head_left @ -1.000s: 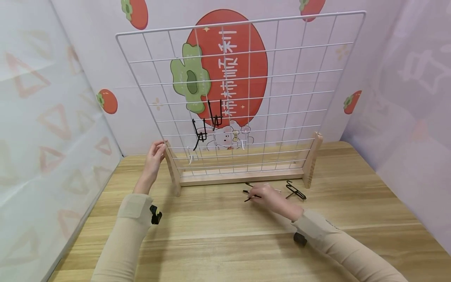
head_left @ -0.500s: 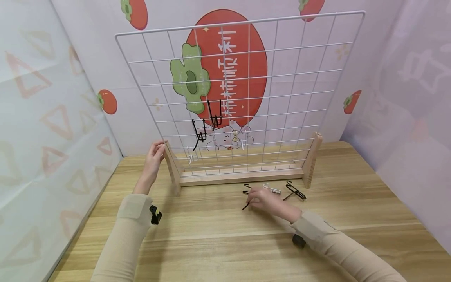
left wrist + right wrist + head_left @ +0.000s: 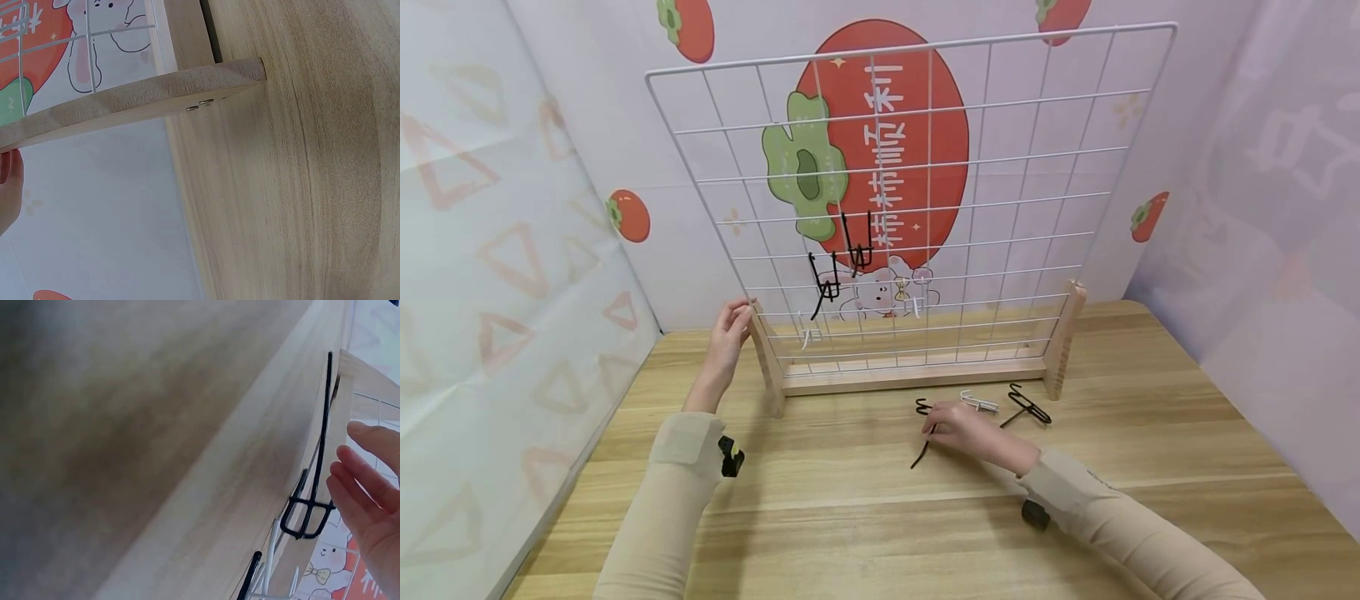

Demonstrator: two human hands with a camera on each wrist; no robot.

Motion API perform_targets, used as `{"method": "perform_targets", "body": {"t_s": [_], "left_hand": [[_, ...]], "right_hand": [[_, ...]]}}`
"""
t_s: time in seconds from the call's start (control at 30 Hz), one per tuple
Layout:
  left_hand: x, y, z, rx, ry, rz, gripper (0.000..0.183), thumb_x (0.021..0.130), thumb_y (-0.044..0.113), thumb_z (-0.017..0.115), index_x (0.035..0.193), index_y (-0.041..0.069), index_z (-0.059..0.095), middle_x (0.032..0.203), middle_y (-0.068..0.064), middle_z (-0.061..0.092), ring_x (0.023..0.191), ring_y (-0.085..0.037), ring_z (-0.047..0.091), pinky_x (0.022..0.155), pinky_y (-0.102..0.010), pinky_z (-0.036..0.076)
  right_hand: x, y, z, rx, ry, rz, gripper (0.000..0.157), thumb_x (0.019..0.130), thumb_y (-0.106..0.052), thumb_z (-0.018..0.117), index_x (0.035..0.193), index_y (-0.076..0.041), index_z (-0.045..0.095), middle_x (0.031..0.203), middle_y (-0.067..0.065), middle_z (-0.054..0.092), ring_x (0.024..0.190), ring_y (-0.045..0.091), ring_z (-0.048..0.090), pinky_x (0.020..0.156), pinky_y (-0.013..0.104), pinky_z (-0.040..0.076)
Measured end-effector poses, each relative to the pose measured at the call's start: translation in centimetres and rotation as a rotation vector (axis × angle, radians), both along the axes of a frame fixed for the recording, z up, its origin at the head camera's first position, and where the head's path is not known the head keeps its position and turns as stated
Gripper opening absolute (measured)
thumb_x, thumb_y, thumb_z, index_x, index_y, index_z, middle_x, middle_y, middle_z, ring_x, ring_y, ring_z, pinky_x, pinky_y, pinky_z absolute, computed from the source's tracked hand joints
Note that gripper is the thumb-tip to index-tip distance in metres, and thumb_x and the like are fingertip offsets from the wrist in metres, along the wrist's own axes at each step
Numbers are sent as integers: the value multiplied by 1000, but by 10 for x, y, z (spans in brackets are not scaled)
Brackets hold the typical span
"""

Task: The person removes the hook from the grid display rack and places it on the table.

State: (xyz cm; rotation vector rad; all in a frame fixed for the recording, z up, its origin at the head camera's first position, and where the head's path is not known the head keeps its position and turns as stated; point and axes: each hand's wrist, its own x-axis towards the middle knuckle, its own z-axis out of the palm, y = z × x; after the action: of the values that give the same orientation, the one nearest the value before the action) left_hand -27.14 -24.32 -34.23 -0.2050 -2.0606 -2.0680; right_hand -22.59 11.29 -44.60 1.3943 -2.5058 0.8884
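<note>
Head view: right grip pinches a black hook, left grip holds wooden stand.

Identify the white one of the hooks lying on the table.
The white hook beyond the right hand, just left of the rightmost black hook. Colour sets it apart: the others visible on the table are black.

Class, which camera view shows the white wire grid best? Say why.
Head view: it frames nearly the whole grid. The left wrist view catches only a fraction; the right wrist view likewise, partly behind the right hand.
</note>
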Motion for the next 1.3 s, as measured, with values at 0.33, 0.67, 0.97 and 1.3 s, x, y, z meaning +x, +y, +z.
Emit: {"method": "perform_targets", "body": {"t_s": [0.33,0.67,0.97,1.3], "left_hand": [[0,0,1,-2,1,-3,11,96,12,35,101,17,42,107,2,43,99,-9,41,101,-41,21],[-4,-2,-3,2,-1,1,12,96,11,35,101,18,43,105,5,45,98,-8,41,101,-41,21],[-12,-8,-14,1,21,7,7,95,19,40,100,20,44,103,9,47,98,-5,42,101,-41,22],[-5,-4,-6,7,6,2,10,96,14,37,100,18,44,104,8,46,97,-5,41,100,-39,22]], "right_hand": [[-3,3,15,-108,-19,-41,9,73,4,66,82,2,64,80,9,65,75,19,62,67,28,50],[-9,6,38,-193,80,-67,11,72,5,68,82,1,64,78,8,64,73,18,60,66,27,50],[-14,9,58,-269,85,-87,15,71,10,66,84,2,63,80,11,64,75,21,62,65,24,51],[-20,10,74,-321,175,-147,11,73,3,68,83,2,65,79,9,66,74,21,62,63,29,51]]}}
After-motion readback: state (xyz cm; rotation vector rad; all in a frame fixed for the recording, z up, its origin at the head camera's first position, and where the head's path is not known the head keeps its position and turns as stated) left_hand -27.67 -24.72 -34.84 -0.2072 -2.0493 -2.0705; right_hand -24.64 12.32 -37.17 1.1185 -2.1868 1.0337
